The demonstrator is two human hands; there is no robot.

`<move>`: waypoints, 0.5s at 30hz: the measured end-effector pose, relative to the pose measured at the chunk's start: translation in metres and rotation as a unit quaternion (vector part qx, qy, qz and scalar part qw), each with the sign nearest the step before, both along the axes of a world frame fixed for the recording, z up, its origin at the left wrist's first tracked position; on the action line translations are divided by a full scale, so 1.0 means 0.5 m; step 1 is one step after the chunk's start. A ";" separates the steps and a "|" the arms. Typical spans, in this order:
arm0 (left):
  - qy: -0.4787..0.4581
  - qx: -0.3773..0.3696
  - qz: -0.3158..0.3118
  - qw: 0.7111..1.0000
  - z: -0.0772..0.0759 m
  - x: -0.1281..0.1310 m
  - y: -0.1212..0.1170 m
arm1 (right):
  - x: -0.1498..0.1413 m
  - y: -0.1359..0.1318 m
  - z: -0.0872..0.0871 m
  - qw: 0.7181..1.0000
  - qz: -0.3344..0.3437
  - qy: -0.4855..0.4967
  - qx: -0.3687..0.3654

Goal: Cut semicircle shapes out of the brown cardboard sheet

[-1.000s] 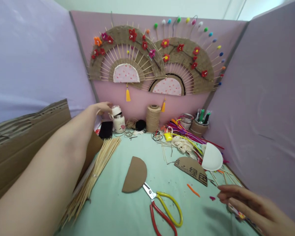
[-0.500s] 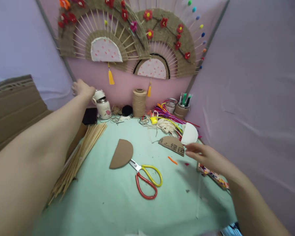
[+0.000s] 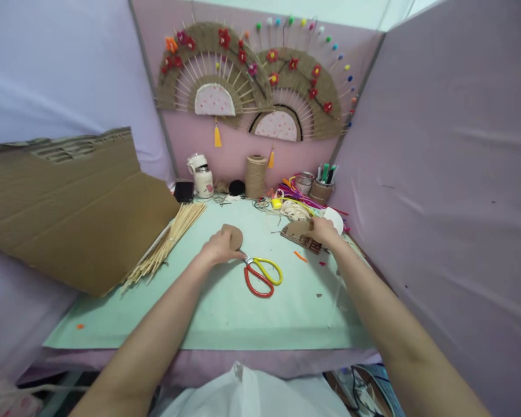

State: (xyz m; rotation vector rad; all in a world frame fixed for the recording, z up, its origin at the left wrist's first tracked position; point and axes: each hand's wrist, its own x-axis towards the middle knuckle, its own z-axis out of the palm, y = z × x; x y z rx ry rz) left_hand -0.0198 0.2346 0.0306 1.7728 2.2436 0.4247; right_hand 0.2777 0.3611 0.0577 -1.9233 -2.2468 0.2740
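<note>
My left hand (image 3: 219,249) rests over a plain brown cardboard half circle (image 3: 233,236), with the fingers at its left edge and the thumb stretched toward the scissors. Those scissors (image 3: 260,278), with one red and one yellow handle, lie on the mat, their blades partly hidden beneath the cardboard and my hand. On the right, my right hand (image 3: 323,231) pinches the edge of a second cardboard half circle (image 3: 301,236) with dark printed characters. Just behind that hand lies a white half circle (image 3: 333,220).
Thin wooden sticks (image 3: 169,246) and a large cardboard sheet (image 3: 91,214) lie at left. At the back stand a white flask (image 3: 203,180), a twine spool (image 3: 256,176) and a pen holder (image 3: 322,190). Decorated fans (image 3: 212,63) hang on the pink wall.
My left hand has come back from beside the flask to the plain half circle. My right hand has moved onto the printed one. The view has pulled back, showing the table's front edge.
</note>
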 end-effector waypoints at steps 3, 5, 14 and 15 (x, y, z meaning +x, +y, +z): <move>-0.045 0.031 -0.022 0.998 -0.025 -0.022 -0.018 | -0.011 -0.022 0.028 0.996 0.003 0.089 0.025; -0.077 0.047 -0.042 0.995 -0.026 -0.035 -0.017 | -0.031 -0.040 0.045 0.988 0.010 0.145 0.047; -0.280 0.186 0.030 0.941 0.001 -0.064 -0.011 | -0.195 -0.102 0.032 0.761 0.056 0.645 -0.048; -0.314 0.206 0.047 0.926 0.004 -0.067 -0.008 | -0.204 -0.103 0.022 0.750 0.053 0.657 -0.056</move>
